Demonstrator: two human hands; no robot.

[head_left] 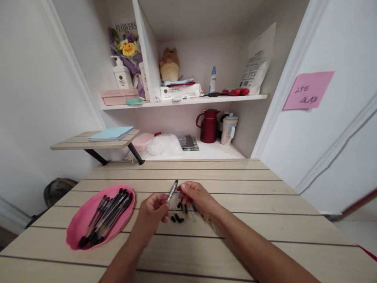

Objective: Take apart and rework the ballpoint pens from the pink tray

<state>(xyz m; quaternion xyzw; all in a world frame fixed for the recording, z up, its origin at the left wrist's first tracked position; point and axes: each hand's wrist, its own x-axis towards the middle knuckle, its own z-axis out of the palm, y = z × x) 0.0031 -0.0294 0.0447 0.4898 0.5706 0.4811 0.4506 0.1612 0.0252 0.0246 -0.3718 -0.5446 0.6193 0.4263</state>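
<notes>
My left hand (155, 207) pinches a pen (172, 191) by its lower end; the clear barrel tilts up and its dark end points away from me. Just right of that end is my right hand (194, 193), thumb and fingers pressed together; whatever they hold, if anything, is too small to make out. Several small black pen caps (177, 218) lie on the table between my hands. Thin pen refills (192, 214) and more black pieces lie partly hidden beneath my right hand and wrist. On the left, a pink basket (71, 220) holds several assembled pens (110, 216).
The slatted wooden table (265, 220) runs back to a white shelf unit (188, 103). A small raised stand (70, 142) bears blue paper (112, 133) at the back left. A red jug (209, 126) and a pale tumbler (229, 129) stand behind the table.
</notes>
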